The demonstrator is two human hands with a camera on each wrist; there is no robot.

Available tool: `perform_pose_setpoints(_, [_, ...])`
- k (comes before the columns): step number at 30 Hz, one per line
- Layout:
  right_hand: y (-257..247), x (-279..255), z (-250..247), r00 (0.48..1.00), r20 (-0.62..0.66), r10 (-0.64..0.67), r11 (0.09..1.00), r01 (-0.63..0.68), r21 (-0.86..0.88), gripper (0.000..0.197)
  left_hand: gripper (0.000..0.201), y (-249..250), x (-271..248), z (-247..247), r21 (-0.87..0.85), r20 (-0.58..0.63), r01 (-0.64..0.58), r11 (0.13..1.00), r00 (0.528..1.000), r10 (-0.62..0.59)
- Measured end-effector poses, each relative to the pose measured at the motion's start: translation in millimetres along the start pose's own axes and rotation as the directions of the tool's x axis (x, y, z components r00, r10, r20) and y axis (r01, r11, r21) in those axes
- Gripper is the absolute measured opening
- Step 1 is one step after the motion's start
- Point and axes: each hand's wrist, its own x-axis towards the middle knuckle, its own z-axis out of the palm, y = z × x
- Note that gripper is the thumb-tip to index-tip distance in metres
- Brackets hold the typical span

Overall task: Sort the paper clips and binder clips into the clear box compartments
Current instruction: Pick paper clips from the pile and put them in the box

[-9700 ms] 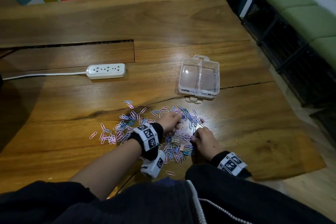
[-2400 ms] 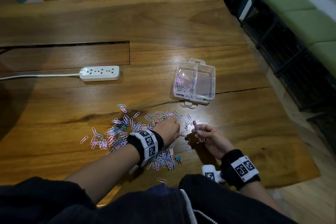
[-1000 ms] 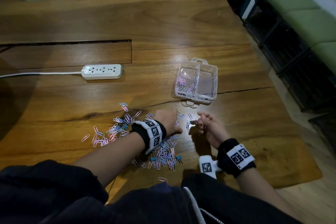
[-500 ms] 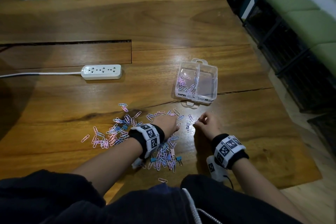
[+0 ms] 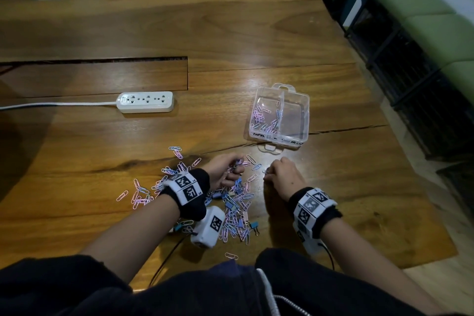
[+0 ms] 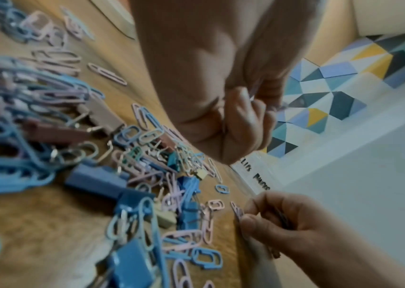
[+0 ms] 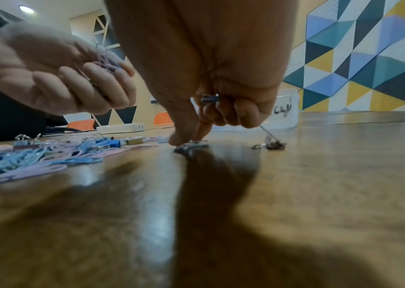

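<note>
We have our left hand [image 5: 225, 169] curled round a small bunch of paper clips [image 7: 105, 60], lifted just off the bench [image 5: 256, 33]. Our right hand [image 5: 284, 177] has thumb and forefinger pressed down, pinching at a clip lying flat on the wood, with a few more tucked under its curled fingers [image 7: 243, 111].

The loose clips [image 5: 238, 215] lie in a heap between and to the left of our hands, pastel pink, lilac and blue. They are thin coated wire, very light and springy. Flat on a glossy surface they give little to grip, so we judge it best to slide a fingertip under one end or drag it to tip it up. They hook into each other readily, so a pinch may bring several at once.

The binder clips [image 6: 95, 181] sit mixed into the heap: small folded metal bodies, mostly blue with a brown and a tan one, each with wire handles. They are stiffer and blockier, and we judge them easiest to take by the body or a handle.

The box [image 5: 279, 115] stands just beyond our hands, clear hard plastic with one divider. Its left compartment holds some paper clips; the right looks bare. It is probably light enough to skid if knocked.
</note>
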Motion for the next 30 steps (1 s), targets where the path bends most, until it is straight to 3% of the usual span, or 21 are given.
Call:
perform_pose_setpoints(4, [0.8,-6.8,7.0,0.999,0.032,-0.021,1.0,0.021,-0.015,0.025,0.024,-0.8,2.2,0.0,-0.122,-0.049,-0.028,0.992,0.999,0.022])
perform_pose_setpoints(6, [1.0,-12.8,11.8,0.998,0.038,-0.052,0.999,0.052,-0.003,0.023,0.022,3.5,5.1,4.1,-0.026,-0.116,-0.029,0.999,0.993,0.026])
perform_pose_setpoints(8, [0.0,-17.9,15.4,0.996,0.043,-0.078,0.997,0.078,-0.006,0.022,0.025,8.5,9.5,11.2,0.207,-0.167,-0.019,0.978,0.984,0.055])
perform_pose_setpoints(10, [0.5,-21.1,16.3,0.995,0.034,-0.09,0.995,0.089,0.033,0.021,0.03,12.0,14.9,19.6,0.538,-0.2,-0.022,0.842,0.968,0.153])
perform_pose_setpoints(12, [3.2,-23.6,13.5,0.998,-0.011,-0.056,0.977,0.057,0.204,0.014,0.028,12.9,19.3,26.2,0.815,-0.188,-0.017,0.58,0.938,0.291])
perform_pose_setpoints(15, [8.4,-29.2,5.3,0.996,0.011,0.094,0.78,-0.08,0.62,0.012,0.028,13.3,24.4,32.5,0.986,-0.097,0.032,0.163,0.907,0.41])
perform_pose_setpoints(17, [11.4,-32.7,0.8,0.981,0.117,0.157,0.557,-0.186,0.809,0.018,0.036,12.3,28.9,33.5,0.998,-0.065,0.061,0.024,0.899,0.434])
perform_pose_setpoints(20, [16.7,-34.1,-4.1,0.948,0.269,0.173,0.226,-0.304,0.926,0.028,0.047,7.1,34.6,34.6,0.99,-0.113,0.138,-0.028,0.894,0.433])
perform_pose_setpoints(24, [17.3,-32.8,-7.1,0.925,0.34,0.17,0.056,-0.353,0.934,0.028,0.049,2.3,35.4,37.8,0.986,-0.136,0.166,-0.036,0.897,0.421])
perform_pose_setpoints(25, [16.2,-31.4,-6.0,0.925,0.337,0.176,0.079,-0.355,0.932,0.029,0.045,0.4,35.0,39.0,0.986,-0.118,0.157,-0.063,0.905,0.409])
perform_pose_setpoints(26, [15.1,-29.2,-3.7,0.929,0.314,0.197,0.164,-0.347,0.923,0.028,0.04,-1.9,34.7,40.6,0.983,-0.092,0.145,-0.108,0.914,0.394])
perform_pose_setpoints(29, [9.3,-21.0,5.4,0.963,0.129,0.236,0.621,-0.251,0.743,0.024,0.028,-9.8,31.5,47.2,0.962,-0.009,0.105,-0.253,0.936,0.353])
perform_pose_setpoints(30, [6.8,-17.6,8.4,0.974,0.056,0.218,0.735,-0.202,0.647,0.021,0.029,-11.3,30.0,48.3,0.957,-0.001,0.098,-0.273,0.942,0.336])
